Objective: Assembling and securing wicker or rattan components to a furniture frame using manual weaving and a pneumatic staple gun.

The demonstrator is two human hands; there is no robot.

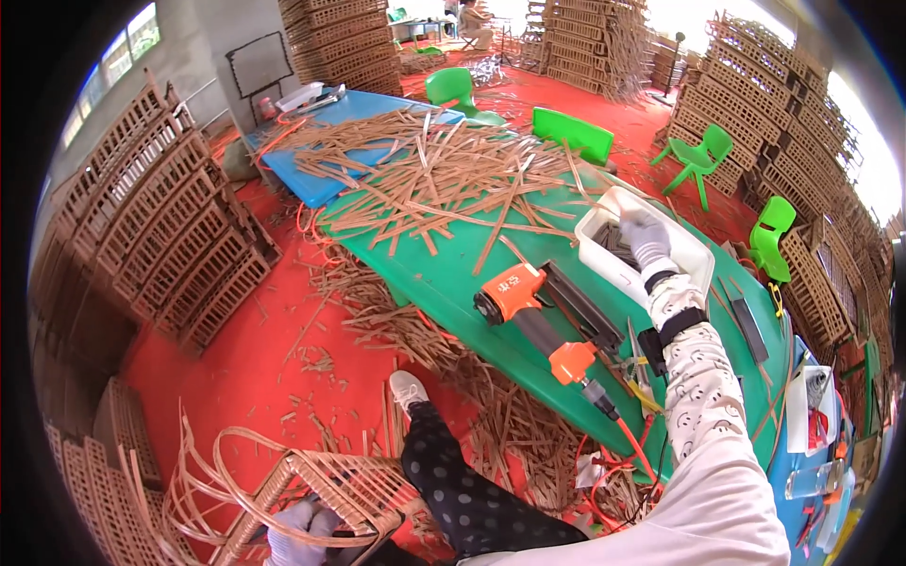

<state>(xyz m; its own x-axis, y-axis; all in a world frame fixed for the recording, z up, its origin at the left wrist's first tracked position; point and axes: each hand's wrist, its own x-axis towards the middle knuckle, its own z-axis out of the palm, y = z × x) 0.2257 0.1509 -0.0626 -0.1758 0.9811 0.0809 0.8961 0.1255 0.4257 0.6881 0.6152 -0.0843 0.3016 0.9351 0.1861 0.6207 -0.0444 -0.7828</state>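
At the lower left my gloved left hand [304, 530] grips a woven rattan frame [326, 486] at its near side. Long loose strips curl out from the frame's left end. My right hand [646, 236], also gloved, reaches into a white plastic tub [694, 259] on the green table [415, 269]. Dark grey metal pieces, which look like staple strips, lie in the tub beside the fingers. The fingertips are partly hidden, so whether they hold anything is unclear. An orange and black pneumatic staple gun [543, 325] lies on the table left of my right forearm.
Loose brown strips [453, 179] cover the table's far part; scraps litter the red floor [217, 387]. A red air hose [637, 443] runs off the gun. Pliers [642, 373] lie beside my forearm. Stacked woven frames [160, 217] and green chairs [698, 156] stand around.
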